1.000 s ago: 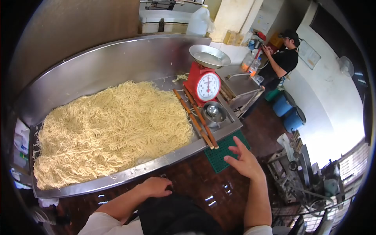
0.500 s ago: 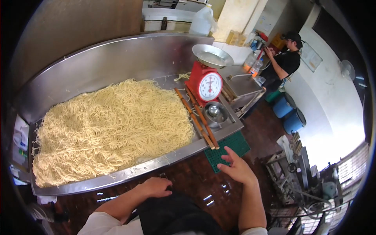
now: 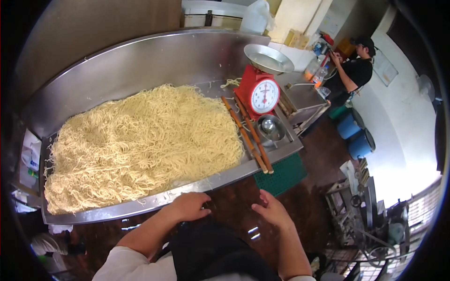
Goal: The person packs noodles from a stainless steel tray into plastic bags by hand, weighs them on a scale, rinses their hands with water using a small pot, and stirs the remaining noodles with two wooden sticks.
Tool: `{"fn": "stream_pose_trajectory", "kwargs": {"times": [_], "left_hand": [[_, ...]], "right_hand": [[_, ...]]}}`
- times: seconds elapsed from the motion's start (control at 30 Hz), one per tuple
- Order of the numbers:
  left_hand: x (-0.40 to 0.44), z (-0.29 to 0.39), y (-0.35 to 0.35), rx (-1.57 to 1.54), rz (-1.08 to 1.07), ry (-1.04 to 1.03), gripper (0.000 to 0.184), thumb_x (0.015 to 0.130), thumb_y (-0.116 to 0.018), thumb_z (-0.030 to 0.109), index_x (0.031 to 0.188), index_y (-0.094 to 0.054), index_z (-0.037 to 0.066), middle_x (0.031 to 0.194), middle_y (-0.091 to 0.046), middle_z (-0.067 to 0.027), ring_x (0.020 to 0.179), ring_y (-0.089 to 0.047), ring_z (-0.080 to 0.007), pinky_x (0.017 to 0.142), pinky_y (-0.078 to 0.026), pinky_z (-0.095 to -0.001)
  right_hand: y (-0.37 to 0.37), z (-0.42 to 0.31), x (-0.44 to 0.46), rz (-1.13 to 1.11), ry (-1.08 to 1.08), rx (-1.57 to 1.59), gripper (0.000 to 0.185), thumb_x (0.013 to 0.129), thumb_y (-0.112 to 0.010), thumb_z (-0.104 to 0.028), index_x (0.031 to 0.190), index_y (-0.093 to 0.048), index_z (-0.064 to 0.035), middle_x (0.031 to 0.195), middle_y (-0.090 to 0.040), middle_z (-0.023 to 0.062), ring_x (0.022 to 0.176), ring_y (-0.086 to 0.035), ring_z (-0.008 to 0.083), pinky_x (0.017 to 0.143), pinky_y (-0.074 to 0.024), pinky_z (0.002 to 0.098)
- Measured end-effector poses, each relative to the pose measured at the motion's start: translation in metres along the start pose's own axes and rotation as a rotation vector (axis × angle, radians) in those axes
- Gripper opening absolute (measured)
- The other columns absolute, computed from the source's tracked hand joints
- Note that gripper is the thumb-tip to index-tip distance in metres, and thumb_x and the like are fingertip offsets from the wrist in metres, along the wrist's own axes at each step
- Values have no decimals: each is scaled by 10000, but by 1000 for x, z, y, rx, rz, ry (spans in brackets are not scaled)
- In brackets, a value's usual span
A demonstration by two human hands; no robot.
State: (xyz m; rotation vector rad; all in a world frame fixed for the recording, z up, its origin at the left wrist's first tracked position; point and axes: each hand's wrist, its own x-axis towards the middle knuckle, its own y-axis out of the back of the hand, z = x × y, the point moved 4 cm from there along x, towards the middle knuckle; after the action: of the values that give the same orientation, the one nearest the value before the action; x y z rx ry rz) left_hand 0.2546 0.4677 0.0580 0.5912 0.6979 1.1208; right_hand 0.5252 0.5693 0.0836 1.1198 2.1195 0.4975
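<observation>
A broad heap of pale yellow noodles [image 3: 145,145] fills most of a stainless-steel trough [image 3: 150,61]. My left hand [image 3: 190,206] hangs just in front of the trough's near rim, its thumb apart from the bent fingers and nothing seen in it. To its right, my right hand [image 3: 273,210] is empty above the floor, thumb and fingers spread. Two brown wooden sticks [image 3: 257,136] lie side by side at the noodles' right edge, their ends sticking out past the rim. Neither hand touches them.
A red dial scale [image 3: 265,96] with a metal pan stands at the trough's right end, a steel bowl [image 3: 272,131] before it. A green mat [image 3: 283,174] lies on the floor. Farther off are a person in black [image 3: 354,70], blue bins [image 3: 361,144] and machinery [image 3: 358,206].
My right hand has moved down and back from near the stick ends. My left hand has risen slightly closer to the rim. The view has shifted a little.
</observation>
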Motion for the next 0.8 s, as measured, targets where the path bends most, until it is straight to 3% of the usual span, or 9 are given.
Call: {"fn": "stream_pose_trajectory", "kwargs": {"times": [0.17,0.4,0.6,0.8], "left_hand": [[-6,0,11,29,30,-5,474,828,-612,359,1159,-575,22,1163,-596,-153,1077,-566,-330,914,-466,-405],[-19,0,-11,-39,-111,-1,450,839,-614,347,1154,-575,28,1093,-610,-134,1054,-578,-322,891,-472,-411],[-34,-16,-11,-3,-124,-12,455,845,-612,355,1171,-574,39,1115,-609,-130,1069,-577,-311,896,-475,-405],[-56,-29,6,-27,-116,7,473,847,-610,368,1194,-569,49,1174,-600,-128,1088,-574,-307,916,-472,-394]], "right_hand": [[-15,-9,0,-111,33,-40,694,800,-691,-343,1367,-440,-31,1339,-513,192,1210,-524,295,985,-420,356],[-27,-7,5,-162,42,-79,644,802,-691,-346,1324,-491,-28,1297,-554,174,1117,-583,285,940,-453,353],[-21,-38,36,78,156,-149,595,793,-702,-314,1282,-525,-24,1256,-573,189,1125,-570,326,953,-444,377],[-4,-36,104,455,209,-450,561,799,-669,-254,1284,-484,-42,1223,-563,196,1138,-540,352,947,-443,431]]}}
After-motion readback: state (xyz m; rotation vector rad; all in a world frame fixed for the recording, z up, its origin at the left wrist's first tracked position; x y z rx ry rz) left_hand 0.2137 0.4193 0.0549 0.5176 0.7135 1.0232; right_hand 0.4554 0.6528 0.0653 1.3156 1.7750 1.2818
